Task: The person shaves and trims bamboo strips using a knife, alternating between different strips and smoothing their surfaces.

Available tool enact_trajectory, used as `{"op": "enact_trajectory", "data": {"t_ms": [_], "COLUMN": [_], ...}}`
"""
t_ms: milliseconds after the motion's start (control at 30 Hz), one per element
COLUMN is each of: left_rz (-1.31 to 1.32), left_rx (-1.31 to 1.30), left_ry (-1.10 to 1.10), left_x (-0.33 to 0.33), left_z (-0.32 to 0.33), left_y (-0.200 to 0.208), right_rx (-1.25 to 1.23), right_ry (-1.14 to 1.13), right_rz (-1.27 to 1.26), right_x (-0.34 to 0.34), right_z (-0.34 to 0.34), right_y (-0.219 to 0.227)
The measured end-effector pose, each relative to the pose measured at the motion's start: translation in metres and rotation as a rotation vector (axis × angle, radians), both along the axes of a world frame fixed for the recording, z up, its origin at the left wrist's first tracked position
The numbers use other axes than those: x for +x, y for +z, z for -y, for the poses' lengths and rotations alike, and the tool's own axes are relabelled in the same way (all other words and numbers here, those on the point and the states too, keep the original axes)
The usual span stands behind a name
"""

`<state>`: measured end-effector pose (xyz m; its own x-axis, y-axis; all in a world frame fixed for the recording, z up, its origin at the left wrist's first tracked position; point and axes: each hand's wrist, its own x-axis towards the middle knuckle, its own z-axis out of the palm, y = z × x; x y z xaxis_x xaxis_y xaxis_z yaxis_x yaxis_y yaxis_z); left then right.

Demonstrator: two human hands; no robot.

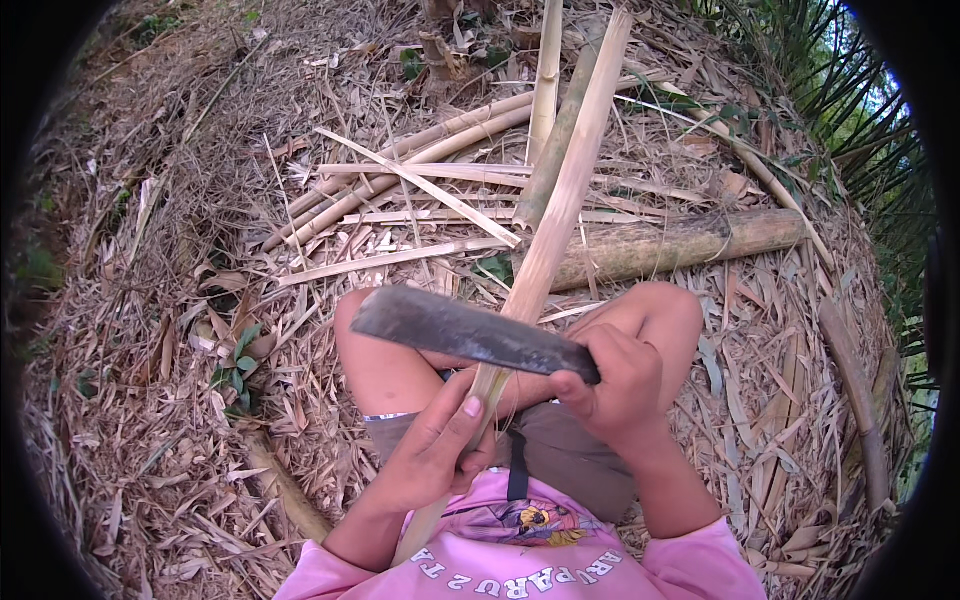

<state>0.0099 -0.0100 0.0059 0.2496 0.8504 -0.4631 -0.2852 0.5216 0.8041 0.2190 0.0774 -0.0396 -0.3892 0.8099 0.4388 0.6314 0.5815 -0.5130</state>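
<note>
– Dark broad blade (pixel 460 330) nearest us, and the right hand (pixel 620 385) is wrapped tight round its butt end, tip reaching toward half past nine!

– And the left hand (pixel 445 430)?

– Clamped on the pale bamboo strip (pixel 560 230), thumb on top, just short of the blade! Strip runs from the pink shirt (pixel 480 545) out past twelve, blade crossing over it. Touching? Can't tell from here.

– Where's the danger?

– That thumb, I'd say! Skidding toward six on smooth bamboo, the blade could catch it; glancing off sideways, it could find a bare leg (pixel 385 355).

– Farther out?

– Thick log (pixel 680 245) between one and two, poles (pixel 475 134) and split pieces (pixel 418 186) around eleven. If the strip's far end knocked those, it could twist mid-stroke!
</note>
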Motion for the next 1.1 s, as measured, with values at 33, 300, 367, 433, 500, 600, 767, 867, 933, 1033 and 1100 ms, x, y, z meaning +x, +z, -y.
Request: {"op": "enact_trajectory", "data": {"t_ms": [33,300,367,433,500,600,767,867,933,1033,1100], "left_rz": [-0.008,-0.039,-0.037,-0.044,-0.105,-0.314,-0.598,-0.742,-0.914,-0.875,-0.8], "left_rx": [-0.008,0.115,0.111,0.083,0.074,0.185,0.39,0.473,0.564,0.553,0.488], "left_ry": [-0.011,0.035,0.005,0.011,0.094,0.117,0.109,0.099,-0.002,0.004,0.043], "left_x": [0.0,0.009,0.007,0.007,0.011,0.016,0.02,0.022,0.017,0.016,0.018], "left_z": [0.0,0.006,0.006,0.005,0.01,0.015,0.017,0.023,0.029,0.025,0.022], "left_y": [0.0,-0.006,-0.007,-0.001,-0.005,-0.008,-0.012,-0.011,-0.014,-0.011,-0.009], "right_rx": [0.006,0.245,0.275,0.263,0.258,0.202,0.181,0.196,0.193,0.174,0.23], "right_ry": [0.004,0.024,0.036,0.038,0.03,0.013,0.043,0.054,0.069,0.046,0.057], "right_rz": [-0.024,0.074,0.09,0.102,0.093,0.11,0.097,0.067,0.047,0.094,0.116], "right_x": [-0.004,-0.027,-0.03,-0.032,-0.035,-0.037,-0.039,-0.047,-0.052,-0.053,-0.05], "right_z": [0.002,0.009,0.01,0.012,0.011,0.012,0.012,0.014,0.016,0.014,0.007], "right_y": [-0.001,0.018,0.019,0.02,0.02,0.022,0.017,0.013,0.012,0.012,0.009]}}
